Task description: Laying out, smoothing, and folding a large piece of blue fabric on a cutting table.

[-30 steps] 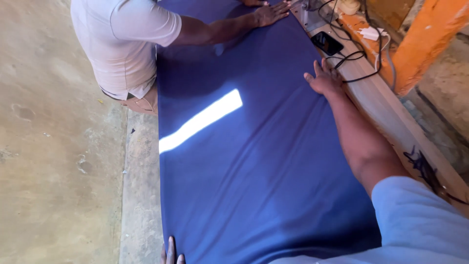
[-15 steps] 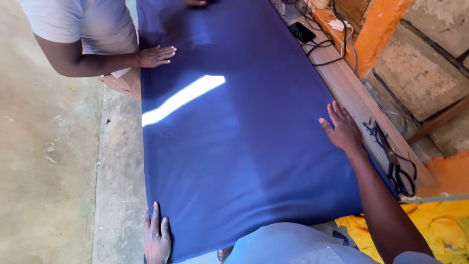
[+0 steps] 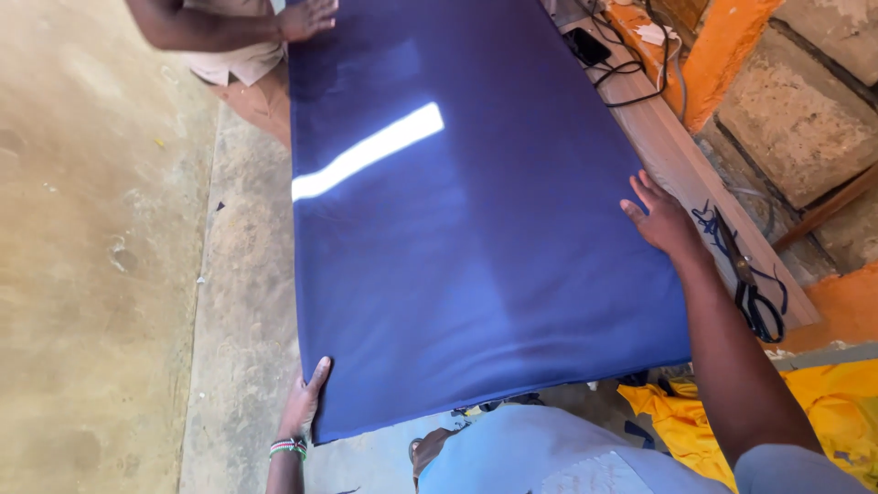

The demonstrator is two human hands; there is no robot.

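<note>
On a long table, both hands lie open and flat on dark blue cloth (image 3: 476, 229), left hand (image 3: 304, 402) at its near corner, right hand (image 3: 663, 220) at its far edge beside black scissors (image 3: 750, 293).

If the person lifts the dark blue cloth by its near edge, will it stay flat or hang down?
The blue cloth would probably hang down: it lies thin and smooth over the table, and its near edge already drapes past the end. It looks light for its size, since the left hand and right hand press on its edges with flat, open fingers.

A dark phone screen (image 3: 589, 46) lies top right.
</note>
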